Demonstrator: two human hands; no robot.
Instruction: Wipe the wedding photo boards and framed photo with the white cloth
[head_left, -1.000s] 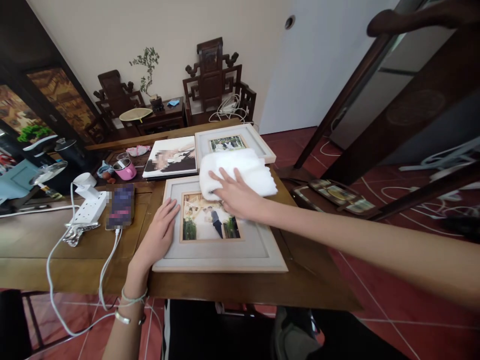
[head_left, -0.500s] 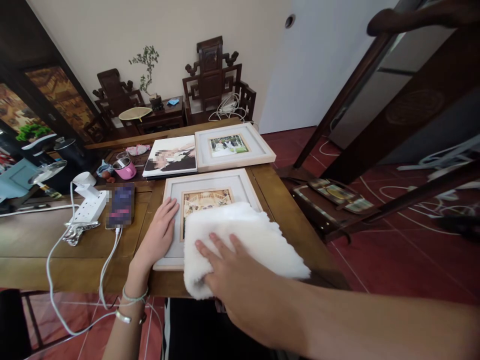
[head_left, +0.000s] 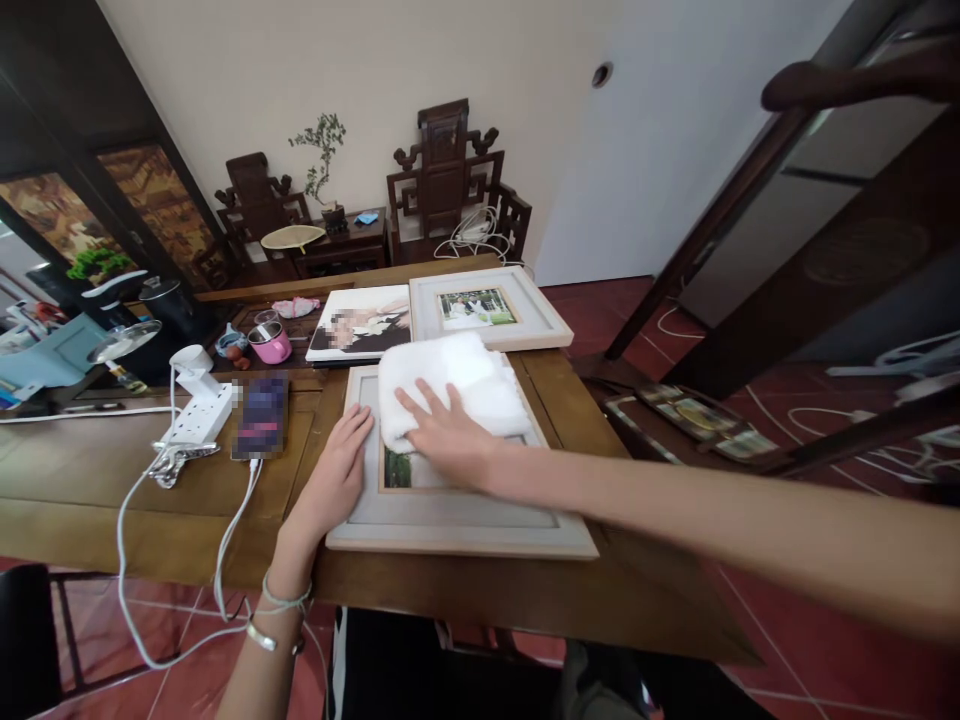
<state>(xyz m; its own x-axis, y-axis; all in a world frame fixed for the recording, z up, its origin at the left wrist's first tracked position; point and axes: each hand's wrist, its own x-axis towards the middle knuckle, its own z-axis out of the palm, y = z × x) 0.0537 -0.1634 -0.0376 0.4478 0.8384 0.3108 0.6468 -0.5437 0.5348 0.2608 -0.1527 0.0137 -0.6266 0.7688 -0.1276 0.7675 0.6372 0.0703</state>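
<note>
Head view, right hand (head_left: pixel 448 440) flat on white cloth (head_left: pixel 450 385), picture frame (head_left: pixel 457 515)

Left hand (head_left: pixel 335 482) lies flat, fingers together; right hand (head_left: pixel 442 440) presses palm-down, arm outstretched.

Both arms are bare from wrist to above the elbow, with no sleeves in view. The left hand (head_left: pixel 335 482) has two thin bangles at its wrist: a pale green cord-like band (head_left: pixel 285 599) and, just below it, a slim silver bracelet (head_left: pixel 264 637). The right hand (head_left: pixel 447 440) wears nothing visible; its fingers (head_left: pixel 414 405) are bare, with no rings.
</note>
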